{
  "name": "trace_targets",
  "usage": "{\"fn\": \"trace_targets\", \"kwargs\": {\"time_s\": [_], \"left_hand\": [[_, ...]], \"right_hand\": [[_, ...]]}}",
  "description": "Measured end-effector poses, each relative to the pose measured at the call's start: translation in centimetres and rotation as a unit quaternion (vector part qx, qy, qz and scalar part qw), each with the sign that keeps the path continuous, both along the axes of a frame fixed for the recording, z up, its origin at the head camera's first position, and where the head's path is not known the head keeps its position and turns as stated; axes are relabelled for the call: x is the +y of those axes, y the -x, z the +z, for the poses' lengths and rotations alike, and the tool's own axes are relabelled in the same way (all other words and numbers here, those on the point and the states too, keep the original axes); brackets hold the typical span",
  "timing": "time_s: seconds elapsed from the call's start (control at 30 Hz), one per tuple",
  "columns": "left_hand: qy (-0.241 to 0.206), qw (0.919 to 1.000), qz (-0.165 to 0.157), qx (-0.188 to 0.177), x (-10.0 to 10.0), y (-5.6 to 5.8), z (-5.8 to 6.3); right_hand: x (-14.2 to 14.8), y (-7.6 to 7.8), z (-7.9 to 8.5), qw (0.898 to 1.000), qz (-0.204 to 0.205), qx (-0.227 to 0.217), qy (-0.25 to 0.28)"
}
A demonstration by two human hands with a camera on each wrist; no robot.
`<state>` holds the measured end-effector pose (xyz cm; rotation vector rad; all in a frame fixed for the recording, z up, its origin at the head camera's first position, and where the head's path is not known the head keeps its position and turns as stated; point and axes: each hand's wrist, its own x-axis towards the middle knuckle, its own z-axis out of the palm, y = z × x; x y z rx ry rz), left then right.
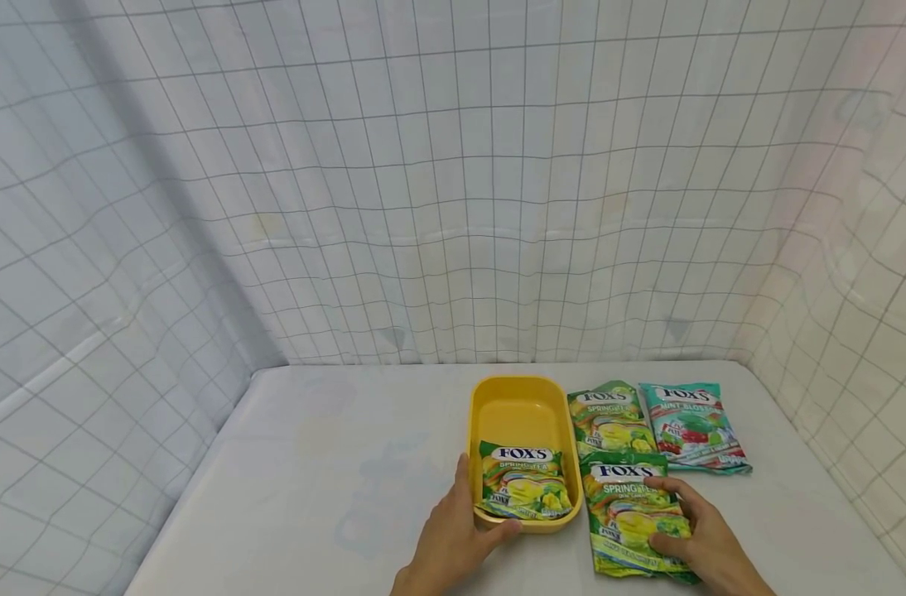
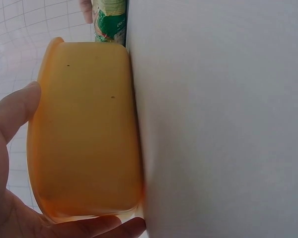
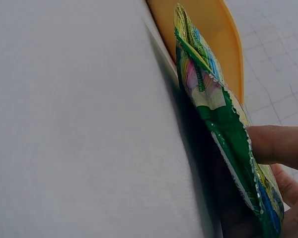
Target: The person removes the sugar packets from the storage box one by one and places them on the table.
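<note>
A yellow plastic tub [image 1: 523, 414] stands on the white table, holding a green-and-yellow Fox's Spring Tea candy bag [image 1: 526, 483] in its near half. My left hand [image 1: 453, 530] grips the tub's near left corner, thumb at the front rim and fingers along the left side. To the right of the tub, my right hand [image 1: 695, 530] holds another Spring Tea candy bag [image 1: 624, 517] by its right edge. In the right wrist view that bag's edge [image 3: 228, 134] is tilted up from the table, with a finger over its top face and darker fingers beneath.
Behind the held bag lies a further Spring Tea bag [image 1: 609, 418], close against the tub's right side. Next to it is a teal Fox's Mint Blossom bag [image 1: 695, 426]. White gridded sheets [image 1: 453, 207] hang behind and on both sides of the table [image 1: 296, 480].
</note>
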<state>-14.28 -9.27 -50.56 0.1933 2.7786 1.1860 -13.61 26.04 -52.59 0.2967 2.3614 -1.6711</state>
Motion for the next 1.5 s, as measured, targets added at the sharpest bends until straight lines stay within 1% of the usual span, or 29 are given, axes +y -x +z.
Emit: {"fn": "trace_targets", "kwargs": {"time_s": [0.23, 0.4, 0.5, 0.6, 0.83, 1.17, 1.5], "left_hand": [[0.0, 1.0, 0.002, -0.005, 0.1, 0.0, 0.0], [0.001, 1.0, 0.001, -0.001, 0.1, -0.1, 0.0], [0.001, 1.0, -0.002, 0.004, 0.1, -0.1, 0.0], [0.0, 1.0, -0.002, 0.005, 0.0, -0.1, -0.1], [-0.002, 1.0, -0.001, 0.003, 0.0, -0.1, -0.2], [0.002, 0.9999, -0.003, 0.012, -0.1, -0.2, -0.1], [-0.004, 0.9998, -0.009, 0.016, -0.1, -0.3, 0.0]], "right_hand": [[-0.4, -0.3, 0.5, 0.999, 0.007, 0.02, -0.03], [-0.4, -0.5, 0.8, 0.996, 0.025, 0.045, -0.071], [-0.5, -0.4, 1.0, 0.995, 0.023, 0.041, -0.089], [-0.4, -0.3, 1.1, 0.995, 0.015, 0.024, -0.094], [-0.2, -0.3, 1.4, 0.997, 0.005, 0.002, -0.071], [0.1, -0.5, 2.0, 0.994, -0.006, 0.02, -0.104], [-0.3, -1.0, 2.9, 0.994, -0.004, 0.035, -0.106]]}}
